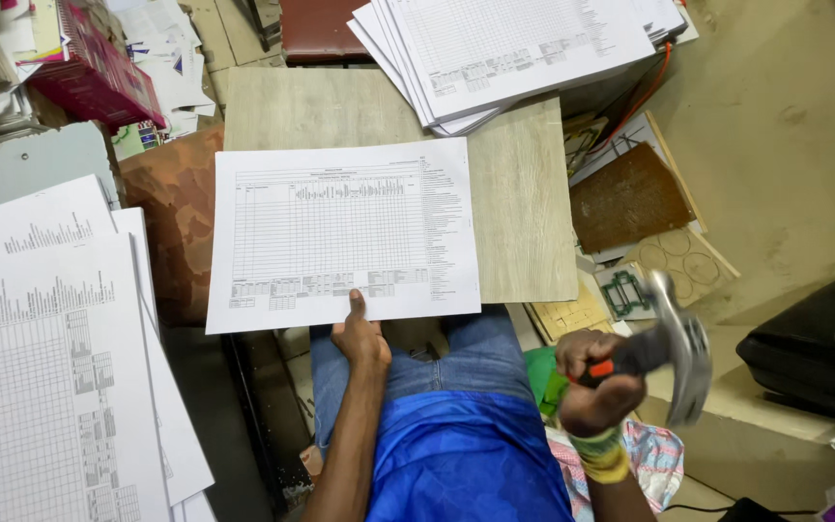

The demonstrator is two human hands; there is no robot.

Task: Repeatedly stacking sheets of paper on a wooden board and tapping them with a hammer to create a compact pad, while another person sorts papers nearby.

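A stack of white printed sheets with tables [345, 232] lies on a pale wooden board [524, 213] in front of me. My left hand [359, 336] rests at the stack's near edge, thumb on the paper. My right hand [596, 377] is raised to the right of my lap and grips a claw hammer [674, 353] by its red and black handle, the metal head blurred. My legs in blue jeans and a blue shirt show below the board.
Another pile of printed sheets [504, 48] lies fanned at the board's far end. More printed sheets [41, 358] lie on the left. Red boxes [99, 72] sit far left. Brown boards and cut card pieces [630, 203] lie right, and a black bag [814, 343] sits far right.
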